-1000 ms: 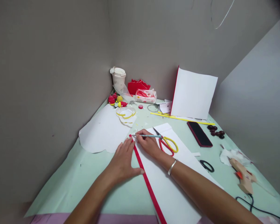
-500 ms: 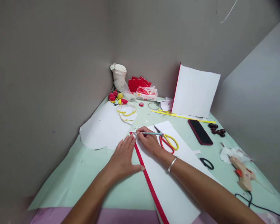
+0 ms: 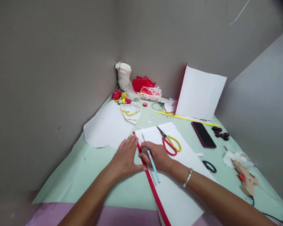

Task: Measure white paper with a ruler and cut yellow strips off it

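Note:
A long white sheet with a red strip along its left edge lies on the pale green cover. My left hand rests flat beside the strip, fingertips near its far end and thumb touching it, fingers spread. My right hand is closed around a light blue pencil, whose tip points away from me over the sheet. The fingertips of that hand touch the red strip. Scissors with one red and one yellow handle lie on the sheet, just beyond the right hand.
Right of the sheet are a phone, a black ring-shaped object and a glue gun. A white board stands at the back. White paper, a cup and a tissue pack are further left.
My right hand has moved back toward me along the red strip, and the pencil has swung from sideways to pointing away. The left hand stays in place. The view has shifted slightly.

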Action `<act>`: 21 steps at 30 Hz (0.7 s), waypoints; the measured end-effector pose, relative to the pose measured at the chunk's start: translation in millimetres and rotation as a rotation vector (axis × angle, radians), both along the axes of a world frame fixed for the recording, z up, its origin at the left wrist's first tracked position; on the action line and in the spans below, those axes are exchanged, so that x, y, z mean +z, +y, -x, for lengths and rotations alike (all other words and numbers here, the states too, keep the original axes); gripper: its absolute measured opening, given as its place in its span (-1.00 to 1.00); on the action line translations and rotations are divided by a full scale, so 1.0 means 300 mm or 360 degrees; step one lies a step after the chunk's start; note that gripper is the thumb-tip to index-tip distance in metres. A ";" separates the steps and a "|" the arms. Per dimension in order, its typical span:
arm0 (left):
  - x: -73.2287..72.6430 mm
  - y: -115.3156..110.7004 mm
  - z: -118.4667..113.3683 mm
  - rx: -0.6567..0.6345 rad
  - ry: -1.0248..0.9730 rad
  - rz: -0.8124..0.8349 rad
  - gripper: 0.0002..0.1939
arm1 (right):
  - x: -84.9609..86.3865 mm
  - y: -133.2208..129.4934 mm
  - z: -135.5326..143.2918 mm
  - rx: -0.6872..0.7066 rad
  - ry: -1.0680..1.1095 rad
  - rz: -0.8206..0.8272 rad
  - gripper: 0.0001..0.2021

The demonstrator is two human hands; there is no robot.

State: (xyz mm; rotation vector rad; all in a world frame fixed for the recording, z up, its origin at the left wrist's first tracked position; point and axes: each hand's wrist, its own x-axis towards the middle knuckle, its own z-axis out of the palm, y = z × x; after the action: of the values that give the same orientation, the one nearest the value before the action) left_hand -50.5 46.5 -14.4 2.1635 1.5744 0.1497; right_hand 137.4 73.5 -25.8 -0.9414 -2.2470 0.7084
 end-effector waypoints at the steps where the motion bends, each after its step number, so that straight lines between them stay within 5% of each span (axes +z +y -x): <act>1: 0.000 0.000 0.000 0.0003 -0.0003 -0.0002 0.23 | -0.004 -0.005 -0.004 0.0013 -0.0031 -0.0014 -0.81; 21: 0.001 0.000 0.003 -0.0036 0.0013 -0.0036 0.19 | 0.009 0.004 -0.032 0.0190 -0.0290 -0.0052 -0.77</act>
State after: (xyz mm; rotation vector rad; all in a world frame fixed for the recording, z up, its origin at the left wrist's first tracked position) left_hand -51.5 46.7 -14.2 2.2013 1.5595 0.1523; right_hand 146.9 74.9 -23.2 -0.8934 -2.4839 0.6585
